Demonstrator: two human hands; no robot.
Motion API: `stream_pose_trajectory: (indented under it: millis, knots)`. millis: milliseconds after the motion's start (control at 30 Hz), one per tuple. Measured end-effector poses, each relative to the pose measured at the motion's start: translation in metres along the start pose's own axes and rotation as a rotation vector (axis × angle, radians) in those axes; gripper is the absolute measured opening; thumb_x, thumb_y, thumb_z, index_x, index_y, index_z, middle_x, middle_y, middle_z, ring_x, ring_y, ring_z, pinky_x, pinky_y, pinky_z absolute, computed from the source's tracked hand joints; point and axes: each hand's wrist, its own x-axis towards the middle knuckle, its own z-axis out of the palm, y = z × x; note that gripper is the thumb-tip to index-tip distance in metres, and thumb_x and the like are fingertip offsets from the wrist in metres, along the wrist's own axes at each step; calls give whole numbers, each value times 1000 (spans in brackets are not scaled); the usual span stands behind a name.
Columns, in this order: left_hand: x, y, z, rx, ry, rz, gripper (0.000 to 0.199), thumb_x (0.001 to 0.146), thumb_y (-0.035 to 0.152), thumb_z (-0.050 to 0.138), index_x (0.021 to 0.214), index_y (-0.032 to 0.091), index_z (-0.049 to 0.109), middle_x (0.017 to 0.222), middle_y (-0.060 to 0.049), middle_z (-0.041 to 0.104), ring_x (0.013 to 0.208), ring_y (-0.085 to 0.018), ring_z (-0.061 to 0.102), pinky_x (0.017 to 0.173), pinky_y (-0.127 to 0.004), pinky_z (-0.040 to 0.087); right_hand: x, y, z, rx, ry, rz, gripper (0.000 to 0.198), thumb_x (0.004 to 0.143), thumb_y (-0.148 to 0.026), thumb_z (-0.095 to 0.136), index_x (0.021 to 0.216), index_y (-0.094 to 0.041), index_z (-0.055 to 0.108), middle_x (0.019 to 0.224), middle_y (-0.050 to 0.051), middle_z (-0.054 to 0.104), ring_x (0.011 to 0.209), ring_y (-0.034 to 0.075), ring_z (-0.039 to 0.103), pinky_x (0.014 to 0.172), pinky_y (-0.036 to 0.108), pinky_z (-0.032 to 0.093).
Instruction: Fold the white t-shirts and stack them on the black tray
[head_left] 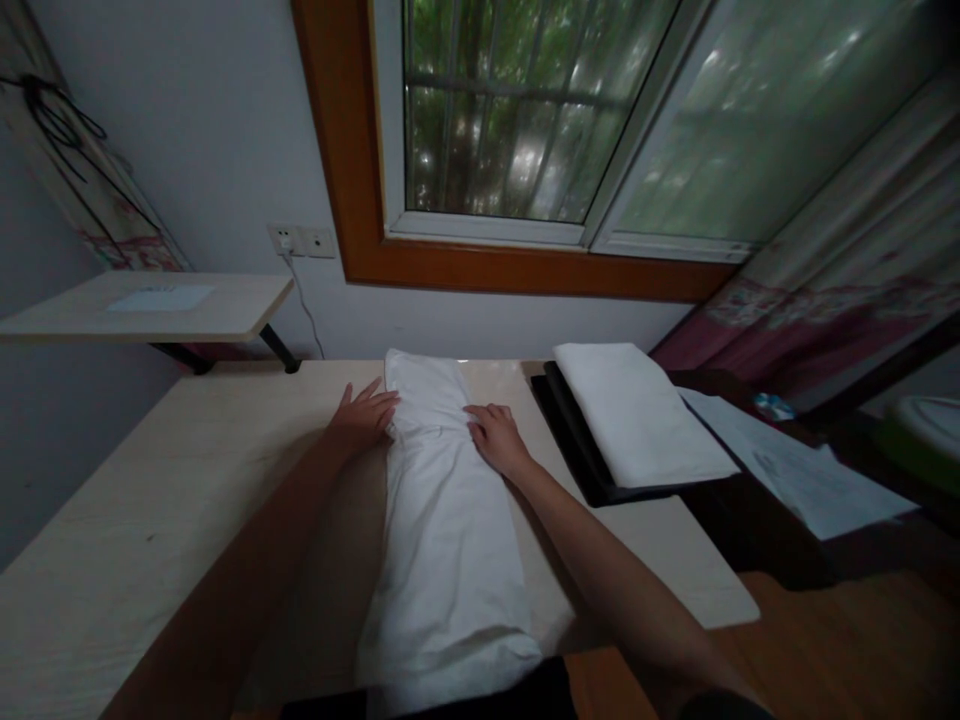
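A white cloth (454, 540), folded into a long strip, lies on the pale table and runs from its far edge towards my body. Creases cross it between my hands. My left hand (364, 415) rests at the strip's left edge, fingers spread and the nearest ones touching the fabric. On the opposite edge, my right hand (496, 437) lays its index finger and thumb against the cloth, with a gap between them; its other fingers are slightly bent. Neither hand shows a clear grip. The near end of the strip reaches the table's front edge by my dark clothing.
At the right, a folded white cloth (645, 415) lies on a black flat item (574, 440). Printed paper (795, 460) sits beyond it on a dark surface. A raised shelf (247, 300) stands at the back left. A cable (304, 300) hangs from the wall socket.
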Motion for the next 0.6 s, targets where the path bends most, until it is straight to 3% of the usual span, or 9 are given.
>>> stream_pose_trajectory:
  millis: [133,267,367,467,533,600]
  knots:
    - [16,-13,-7,58,-47,-32,44,107,35,33,143,29,58,153,-3,53,157,-31,17,118,-76,-1,-19,-9,-3,27,-2,-35,36,99,-35,59,133,-25,64,115,10,66,116,27,49,104,41,40]
    - [23,-18,-5,115,-32,-118,45,104,31,38,145,32,56,160,-4,45,156,-37,14,113,-82,4,-33,-17,-3,24,-1,-63,36,95,-35,66,129,-27,67,113,9,64,118,28,48,105,42,41]
    - [21,-16,1,106,68,-210,45,101,32,41,143,33,58,159,-6,45,153,-39,22,112,-80,17,-38,-22,-3,-1,13,-76,33,97,-34,63,128,-27,68,115,10,62,117,27,49,104,42,43]
    - [12,-11,2,52,217,-236,41,98,30,44,134,26,64,146,-12,57,142,-35,42,115,-65,32,-40,-27,-4,-82,47,-97,34,98,-31,60,131,-27,67,131,12,58,122,28,48,106,45,43]
    - [1,-4,-2,13,289,-177,38,98,29,45,127,22,68,134,-13,64,131,-30,52,113,-54,39,-42,-31,-5,-148,67,-129,36,99,-30,57,135,-26,64,144,12,52,129,30,45,111,47,40]
    - [-16,4,-6,-15,284,-71,37,98,29,44,125,21,69,127,-12,67,124,-27,57,112,-48,43,-44,-34,-6,-199,56,-176,40,101,-31,53,140,-26,61,152,11,48,136,31,42,115,50,36]
